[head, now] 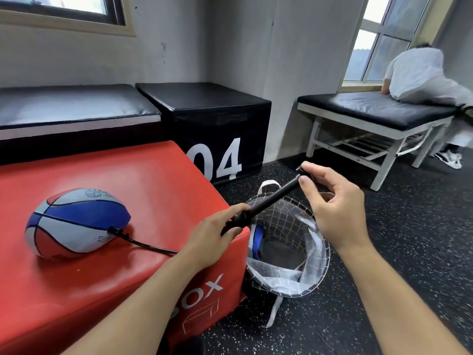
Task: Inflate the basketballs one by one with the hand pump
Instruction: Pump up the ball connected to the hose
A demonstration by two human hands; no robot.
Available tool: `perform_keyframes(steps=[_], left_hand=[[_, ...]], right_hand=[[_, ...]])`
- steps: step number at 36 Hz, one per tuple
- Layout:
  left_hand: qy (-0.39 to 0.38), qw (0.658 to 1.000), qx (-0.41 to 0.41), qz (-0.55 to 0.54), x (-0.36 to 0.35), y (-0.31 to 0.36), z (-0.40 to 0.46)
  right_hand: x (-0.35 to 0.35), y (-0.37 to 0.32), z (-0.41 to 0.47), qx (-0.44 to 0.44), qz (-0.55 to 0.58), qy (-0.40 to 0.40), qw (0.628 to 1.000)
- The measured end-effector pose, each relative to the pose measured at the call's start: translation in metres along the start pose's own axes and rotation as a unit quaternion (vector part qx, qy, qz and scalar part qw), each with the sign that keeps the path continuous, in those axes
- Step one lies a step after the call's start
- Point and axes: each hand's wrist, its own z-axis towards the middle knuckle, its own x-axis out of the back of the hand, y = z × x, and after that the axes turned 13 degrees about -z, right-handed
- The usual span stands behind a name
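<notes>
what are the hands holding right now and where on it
Both hold the hand pump: the left hand grips its barrel's lower end, the right hand pinches the handle at the top.

Soft daylight enters through the right window (376, 44), blown out to near white, leaving the room evenly lit with faint shadows. Straight lines bow away from that window toward the edges, where the lower right floor (422, 252) smears with blur.

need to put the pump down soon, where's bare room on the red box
Bare patches on the red box: behind the basketball toward the black box, and the near left corner. Crowded where the hose runs to the left hand.
</notes>
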Motion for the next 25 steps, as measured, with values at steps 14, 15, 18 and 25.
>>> perform_keyframes(steps=[14, 15, 18, 25], left_hand=[[0.017, 0.999, -0.002, -0.043, 0.007, -0.008, 0.0], [0.018, 0.999, -0.002, -0.044, 0.007, -0.008, 0.0], [0.02, 0.999, -0.003, -0.048, 0.009, -0.009, -0.001], [0.023, 0.999, -0.003, -0.049, 0.011, -0.012, -0.002]], right_hand=[[-0.04, -0.001, -0.008, 0.053, -0.053, -0.093, 0.993], [-0.043, -0.001, -0.008, 0.058, -0.06, -0.099, 0.992], [-0.052, 0.0, -0.011, 0.071, -0.085, -0.118, 0.987], [-0.072, 0.002, -0.021, 0.063, -0.099, -0.18, 0.977]])
